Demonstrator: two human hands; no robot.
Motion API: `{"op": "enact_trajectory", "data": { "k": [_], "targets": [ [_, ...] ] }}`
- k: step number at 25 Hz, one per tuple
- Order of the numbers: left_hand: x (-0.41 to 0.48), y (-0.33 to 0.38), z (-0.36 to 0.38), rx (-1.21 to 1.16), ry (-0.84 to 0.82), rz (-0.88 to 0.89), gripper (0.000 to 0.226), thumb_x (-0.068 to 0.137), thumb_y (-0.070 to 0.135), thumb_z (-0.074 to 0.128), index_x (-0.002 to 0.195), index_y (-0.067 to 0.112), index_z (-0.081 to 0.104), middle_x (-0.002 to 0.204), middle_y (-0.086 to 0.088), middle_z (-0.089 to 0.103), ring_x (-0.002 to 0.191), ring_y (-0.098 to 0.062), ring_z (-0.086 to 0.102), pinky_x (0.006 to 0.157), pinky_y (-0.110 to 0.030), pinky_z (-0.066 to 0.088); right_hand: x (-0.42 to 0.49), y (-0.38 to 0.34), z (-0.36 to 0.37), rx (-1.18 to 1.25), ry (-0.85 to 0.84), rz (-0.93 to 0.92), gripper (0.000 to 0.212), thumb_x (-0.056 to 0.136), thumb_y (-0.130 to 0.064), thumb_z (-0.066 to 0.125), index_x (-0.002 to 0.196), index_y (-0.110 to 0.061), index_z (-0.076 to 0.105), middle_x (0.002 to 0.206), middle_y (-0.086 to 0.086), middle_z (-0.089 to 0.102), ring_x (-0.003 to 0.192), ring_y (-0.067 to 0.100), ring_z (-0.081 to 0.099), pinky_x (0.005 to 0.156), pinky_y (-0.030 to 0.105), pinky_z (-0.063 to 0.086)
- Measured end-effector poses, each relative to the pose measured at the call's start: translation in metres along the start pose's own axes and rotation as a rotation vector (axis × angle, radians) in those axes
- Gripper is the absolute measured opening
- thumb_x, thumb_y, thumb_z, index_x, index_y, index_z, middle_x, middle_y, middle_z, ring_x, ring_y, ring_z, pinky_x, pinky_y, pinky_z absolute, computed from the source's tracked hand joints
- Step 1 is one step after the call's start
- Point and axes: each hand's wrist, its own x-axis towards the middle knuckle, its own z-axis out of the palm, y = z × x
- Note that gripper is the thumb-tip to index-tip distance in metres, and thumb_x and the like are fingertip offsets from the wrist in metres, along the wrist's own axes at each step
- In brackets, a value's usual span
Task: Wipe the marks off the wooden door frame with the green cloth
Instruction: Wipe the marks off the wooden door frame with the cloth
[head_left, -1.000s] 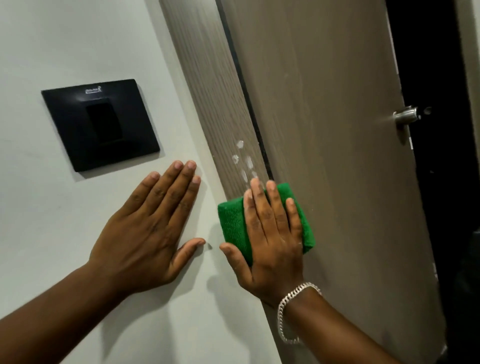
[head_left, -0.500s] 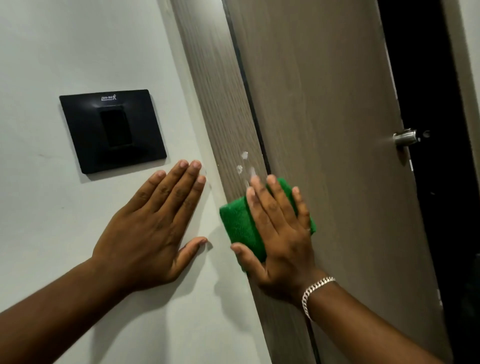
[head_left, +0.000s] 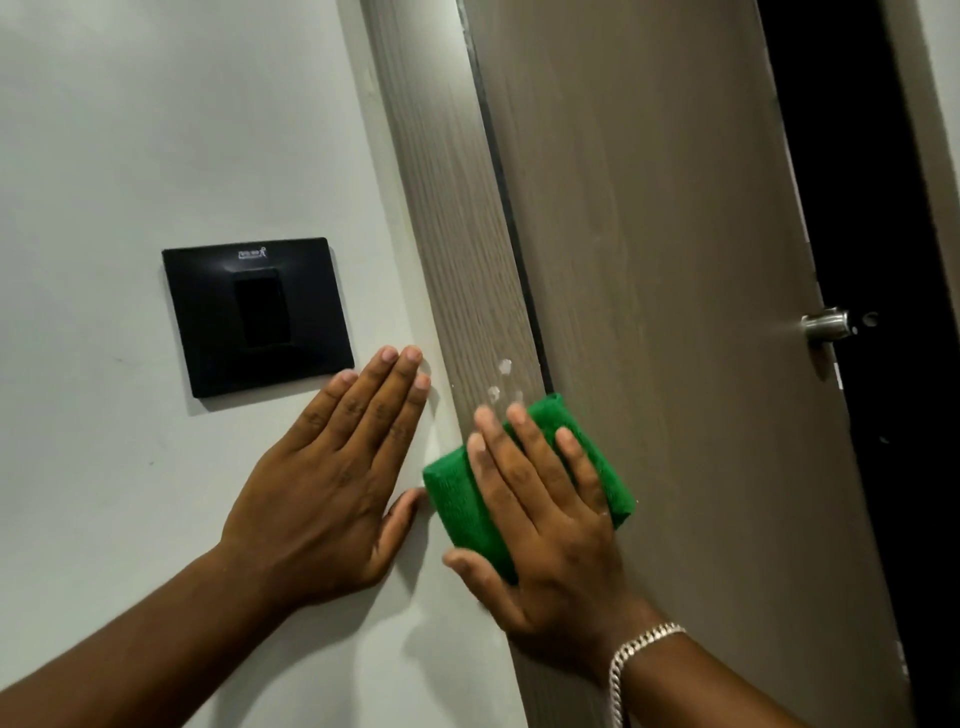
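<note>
A grey-brown wooden door frame (head_left: 457, 249) runs down the middle of the view. White smudge marks (head_left: 503, 376) sit on it just above my fingertips. A folded green cloth (head_left: 457, 499) is pressed flat against the frame under my right hand (head_left: 550, 525), whose fingers lie spread over it, with the thumb under its lower edge. The cloth's top corner touches the lowest marks. My left hand (head_left: 332, 478) rests flat on the white wall, fingers together, holding nothing.
A black switch plate (head_left: 257, 314) is fixed on the white wall (head_left: 156, 130) left of the frame. The wooden door (head_left: 649, 260) stands to the right, with a metal handle (head_left: 826, 325) and a dark gap beyond it.
My right hand has pushed the cloth up the frame, covering the lower marks; fewer smudges show above it. The left hand has stayed flat on the wall.
</note>
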Motion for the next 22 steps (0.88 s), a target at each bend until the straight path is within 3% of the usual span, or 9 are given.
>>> {"op": "enact_trajectory", "data": {
  "k": [1,5,9,13,17,22],
  "targets": [
    [0.0,0.001,-0.001,-0.002,0.004,-0.008,0.078,0.093,0.051,0.025,0.152,0.002,0.013,0.162,-0.021,0.012,0.152,-0.032,0.009,0.12,-0.047,0.018,-0.002,0.007,-0.005,0.022,0.002,-0.022,0.073,0.099,-0.057,0.033,0.155,-0.012,0.023,0.166,0.007,0.022,0.156,0.024,0.014,0.127,0.048,0.013],
    [0.003,0.003,0.0,0.005,0.016,-0.027,0.079,0.092,0.05,0.029,0.152,0.001,0.013,0.162,-0.021,0.013,0.151,-0.033,0.01,0.121,-0.047,0.018,0.035,0.015,-0.006,0.132,0.049,0.172,0.074,0.099,-0.057,0.03,0.155,-0.009,0.022,0.166,0.009,0.02,0.157,0.024,0.01,0.128,0.045,0.009],
    [0.003,0.005,-0.001,-0.004,0.007,-0.036,0.078,0.093,0.05,0.026,0.151,0.0,0.016,0.161,-0.022,0.015,0.15,-0.035,0.014,0.119,-0.047,0.019,0.009,0.016,-0.007,0.019,-0.006,-0.086,0.072,0.098,-0.056,0.036,0.153,-0.01,0.029,0.164,0.008,0.027,0.156,0.024,0.016,0.126,0.049,0.017],
    [0.004,0.006,-0.001,0.036,0.012,-0.044,0.08,0.092,0.051,0.03,0.151,-0.002,0.016,0.161,-0.023,0.015,0.15,-0.035,0.014,0.119,-0.047,0.019,0.043,0.02,-0.003,0.053,0.024,0.075,0.074,0.1,-0.058,0.027,0.156,-0.01,0.019,0.166,0.008,0.017,0.157,0.022,0.008,0.128,0.043,0.007],
    [0.003,0.006,-0.002,0.016,-0.002,-0.058,0.078,0.092,0.051,0.027,0.15,-0.001,0.019,0.16,-0.023,0.018,0.149,-0.035,0.017,0.118,-0.046,0.02,0.031,0.019,-0.008,-0.037,-0.042,-0.095,0.077,0.098,-0.06,0.032,0.156,-0.011,0.018,0.167,0.007,0.017,0.157,0.023,0.01,0.127,0.045,0.012],
    [0.002,0.007,-0.002,0.018,0.004,-0.1,0.079,0.092,0.052,0.027,0.15,-0.002,0.02,0.16,-0.023,0.017,0.149,-0.035,0.017,0.119,-0.046,0.019,0.073,0.01,-0.007,-0.015,-0.017,0.088,0.079,0.099,-0.063,0.021,0.157,-0.01,0.012,0.168,0.009,0.012,0.157,0.022,0.002,0.129,0.04,0.002]
  ]
}}
